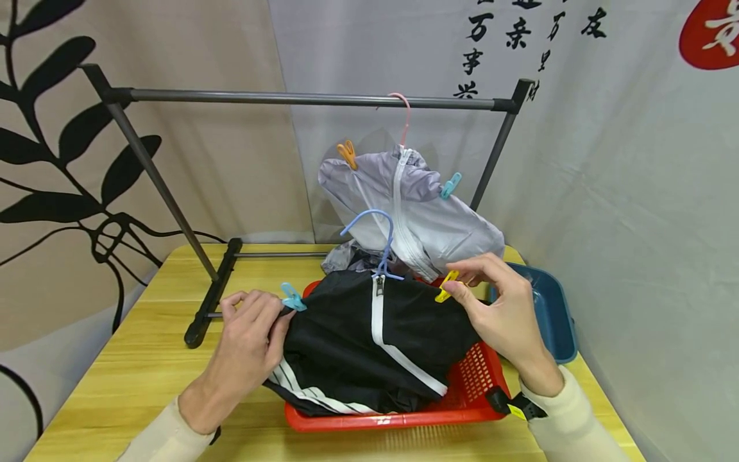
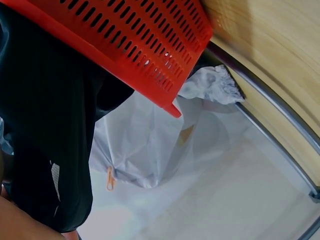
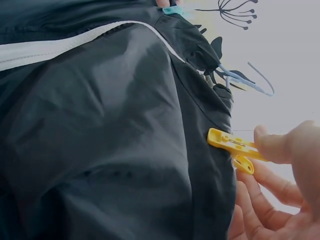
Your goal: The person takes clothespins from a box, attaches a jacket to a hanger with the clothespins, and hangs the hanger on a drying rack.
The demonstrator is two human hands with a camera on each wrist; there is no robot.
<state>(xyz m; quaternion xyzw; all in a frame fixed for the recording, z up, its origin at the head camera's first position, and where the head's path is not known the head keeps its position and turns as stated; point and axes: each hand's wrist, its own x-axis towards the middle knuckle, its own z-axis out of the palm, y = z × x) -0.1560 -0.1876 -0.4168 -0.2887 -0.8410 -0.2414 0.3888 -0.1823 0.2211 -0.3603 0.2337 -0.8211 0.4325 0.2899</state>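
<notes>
A black jacket (image 1: 340, 333) with a white zipper hangs on a blue hanger (image 1: 383, 247), over a red basket (image 1: 398, 420). My right hand (image 1: 502, 305) pinches a yellow clothespin (image 1: 446, 286) between thumb and fingers; in the right wrist view its tip lies on the jacket's shoulder edge. At the other shoulder, my left hand (image 1: 248, 333) grips the jacket's edge beside a light-blue clothespin (image 1: 293, 297). The left wrist view catches only part of that hand (image 2: 22, 222), at the lower left under the dark cloth.
Behind, a grey jacket (image 1: 427, 212) on a pink hanger (image 1: 405, 119) hangs from a metal rack (image 1: 300, 99), with an orange clothespin (image 1: 348, 154) and a teal clothespin (image 1: 450, 185) on its shoulders. A blue bin (image 1: 562, 321) stands at the right of the wooden table (image 1: 133, 359).
</notes>
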